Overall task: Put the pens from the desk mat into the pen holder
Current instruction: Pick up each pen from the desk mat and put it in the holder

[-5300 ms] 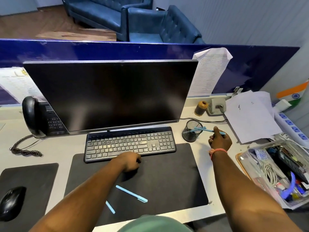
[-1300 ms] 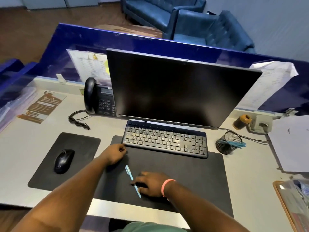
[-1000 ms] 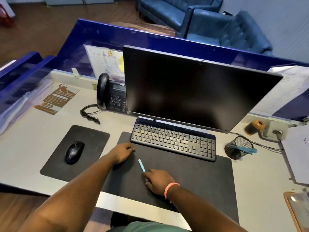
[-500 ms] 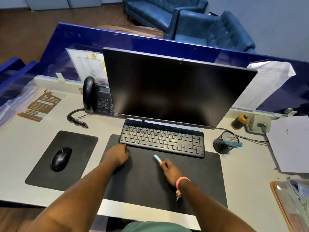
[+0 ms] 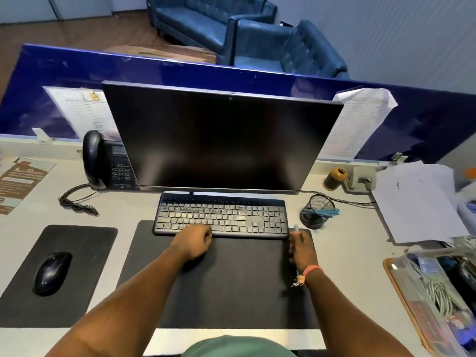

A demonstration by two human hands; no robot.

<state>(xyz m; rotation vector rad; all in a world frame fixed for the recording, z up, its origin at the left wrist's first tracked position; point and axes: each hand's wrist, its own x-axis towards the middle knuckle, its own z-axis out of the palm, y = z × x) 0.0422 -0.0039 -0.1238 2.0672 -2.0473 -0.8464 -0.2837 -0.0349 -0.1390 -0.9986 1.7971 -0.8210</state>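
My right hand (image 5: 302,249) is closed around a light blue pen (image 5: 296,227) whose tip sticks out above my fingers, over the right end of the black desk mat (image 5: 231,284). The black mesh pen holder (image 5: 315,212) stands just beyond the mat's far right corner, a short way from that hand, with light blue pens (image 5: 327,212) leaning out of its rim. My left hand (image 5: 194,242) rests as a fist on the mat at the keyboard's front edge, holding nothing. No other pen shows on the mat.
A keyboard (image 5: 222,216) and dark monitor (image 5: 219,140) stand behind the mat. A mouse (image 5: 51,273) on its pad and a phone (image 5: 105,161) are at left. Loose papers (image 5: 417,202), a thread spool (image 5: 334,178) and a tray of cables (image 5: 438,292) crowd the right.
My right hand picked the pen off the mat's left part and carried it right, toward the mesh holder. My left fist shifted right along the keyboard's front edge.
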